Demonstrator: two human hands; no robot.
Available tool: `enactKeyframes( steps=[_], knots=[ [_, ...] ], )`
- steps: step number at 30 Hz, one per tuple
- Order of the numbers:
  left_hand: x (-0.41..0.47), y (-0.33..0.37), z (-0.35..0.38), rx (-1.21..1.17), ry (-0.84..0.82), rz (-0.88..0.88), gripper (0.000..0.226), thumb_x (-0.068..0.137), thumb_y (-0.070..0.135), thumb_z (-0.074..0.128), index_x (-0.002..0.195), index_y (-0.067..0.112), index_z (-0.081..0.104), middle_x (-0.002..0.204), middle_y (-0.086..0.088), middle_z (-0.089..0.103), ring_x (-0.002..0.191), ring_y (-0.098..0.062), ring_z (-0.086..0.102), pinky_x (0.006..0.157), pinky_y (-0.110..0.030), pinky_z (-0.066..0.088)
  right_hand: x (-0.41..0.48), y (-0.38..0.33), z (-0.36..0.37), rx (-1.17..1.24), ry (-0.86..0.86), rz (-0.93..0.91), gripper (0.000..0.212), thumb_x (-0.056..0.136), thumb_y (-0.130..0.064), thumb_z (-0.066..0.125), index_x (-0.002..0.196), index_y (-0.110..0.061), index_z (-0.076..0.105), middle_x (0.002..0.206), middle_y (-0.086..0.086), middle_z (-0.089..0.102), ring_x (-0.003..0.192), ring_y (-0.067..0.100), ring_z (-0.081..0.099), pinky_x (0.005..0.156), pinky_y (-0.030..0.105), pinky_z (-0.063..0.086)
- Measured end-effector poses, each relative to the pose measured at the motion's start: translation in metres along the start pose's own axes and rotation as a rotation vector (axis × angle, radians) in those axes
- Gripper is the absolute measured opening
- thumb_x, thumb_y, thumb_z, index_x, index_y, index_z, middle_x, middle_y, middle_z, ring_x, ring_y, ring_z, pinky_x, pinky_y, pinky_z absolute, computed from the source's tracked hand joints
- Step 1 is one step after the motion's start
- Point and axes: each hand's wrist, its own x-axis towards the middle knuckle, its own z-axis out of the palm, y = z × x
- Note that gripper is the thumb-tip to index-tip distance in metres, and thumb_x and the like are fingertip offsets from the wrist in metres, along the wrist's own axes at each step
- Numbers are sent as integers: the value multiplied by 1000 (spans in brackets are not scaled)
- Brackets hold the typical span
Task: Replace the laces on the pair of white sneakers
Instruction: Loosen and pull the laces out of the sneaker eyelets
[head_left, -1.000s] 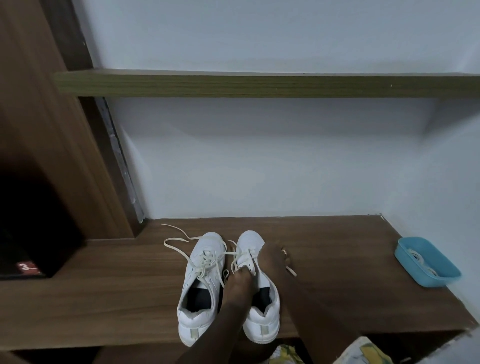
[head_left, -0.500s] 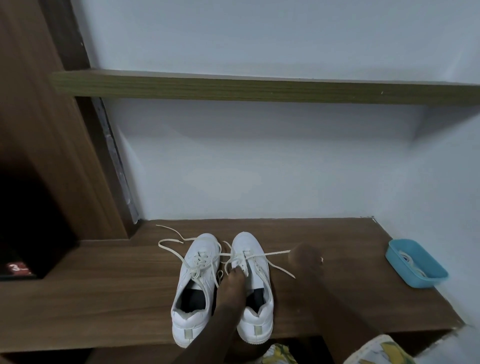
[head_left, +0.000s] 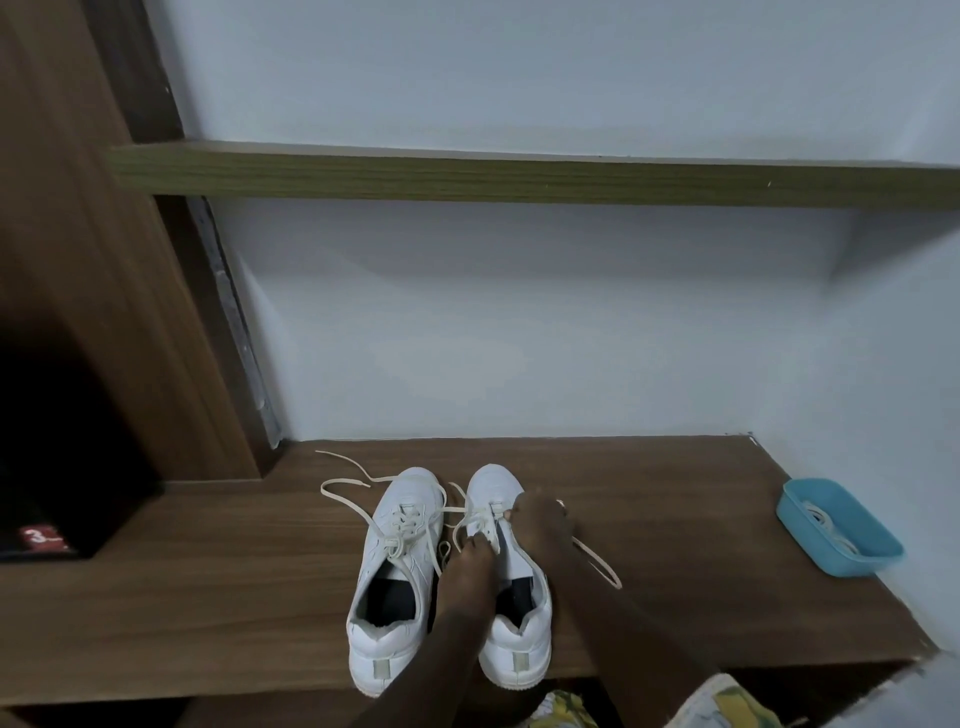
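Observation:
Two white sneakers stand side by side on the wooden shelf (head_left: 675, 545), toes away from me. The left sneaker (head_left: 395, 577) has its cream lace undone, with loose ends trailing to the left (head_left: 343, 486). My left hand (head_left: 467, 571) rests on the right sneaker (head_left: 514, 639) at its tongue and holds it down. My right hand (head_left: 537, 522) pinches the right sneaker's lace near the upper eyelets. A loose loop of that lace (head_left: 597, 564) lies on the wood to the right.
A blue plastic tray (head_left: 841, 527) holding coiled white laces sits at the shelf's right end by the wall. A green-brown shelf (head_left: 519, 176) runs overhead. A wooden cabinet side (head_left: 104, 312) and a dark opening stand to the left.
My right hand had pulled a lace out to the right, away from the shoe, and has come back to the right sneaker's eyelets. The left hand has stayed on the shoe.

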Motion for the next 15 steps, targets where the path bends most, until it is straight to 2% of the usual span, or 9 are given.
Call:
enactKeyframes(
  steps=[6, 12, 15],
  knots=[
    [1, 1, 2, -9, -15, -4, 35, 95, -2, 31, 128, 5, 41, 129, -13, 53, 116, -25, 55, 92, -31, 45, 0, -1, 0, 4, 15, 79, 30, 97, -16, 43, 124, -12, 54, 133, 7, 49, 128, 28, 43, 106, 46, 34],
    [-1, 1, -1, -14, -11, 8, 30, 95, 6, 40, 126, 6, 41, 127, -11, 54, 115, -25, 56, 91, -32, 45, -3, 16, -5, -7, 51, 135, 30, 98, -19, 39, 123, -15, 56, 130, 5, 50, 124, 27, 46, 104, 48, 35],
    [-2, 1, 0, 1, 3, 21, 29, 96, 6, 40, 124, 7, 42, 125, -10, 56, 114, -24, 57, 90, -31, 46, -5, 20, -7, -37, 117, 108, 28, 100, -19, 37, 122, -15, 54, 129, 5, 49, 124, 27, 46, 104, 45, 35]
  ],
)
